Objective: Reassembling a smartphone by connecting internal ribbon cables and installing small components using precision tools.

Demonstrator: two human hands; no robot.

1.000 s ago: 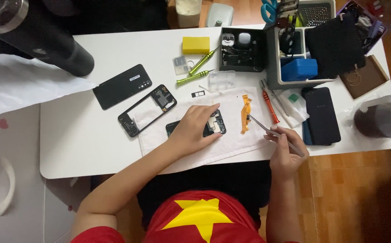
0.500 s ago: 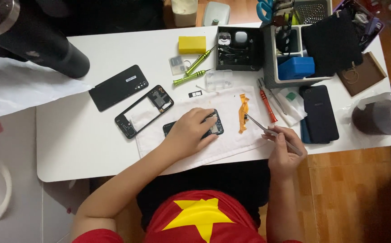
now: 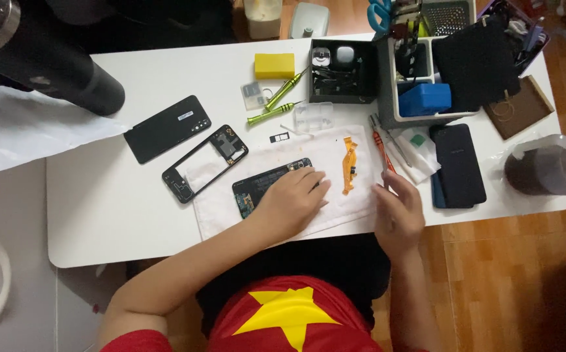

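Note:
My left hand (image 3: pixel 289 201) lies over the right half of an opened black phone body (image 3: pixel 257 189) and holds it down on a white cloth (image 3: pixel 335 195). An orange flex cable (image 3: pixel 349 164) rests on the cloth just right of that hand. My right hand (image 3: pixel 397 210) is at the table's front edge, back facing the camera and fingers curled. Its fingertips meet the lower ends of a red-handled screwdriver (image 3: pixel 382 146) and a thin metal tool (image 3: pixel 375 127). Whether it grips one is hidden.
A black phone frame (image 3: pixel 192 171) and back cover (image 3: pixel 167 128) lie left of the cloth. Two green screwdrivers (image 3: pixel 276 104), a yellow block (image 3: pixel 274 65), a black parts box (image 3: pixel 341 72) and a grey organiser (image 3: pixel 420 78) stand behind. A dark phone (image 3: pixel 457 164) lies at the right.
My right hand swung its thin tool away from the cloth and moved right, toward the red screwdriver. My left hand stayed on the phone body.

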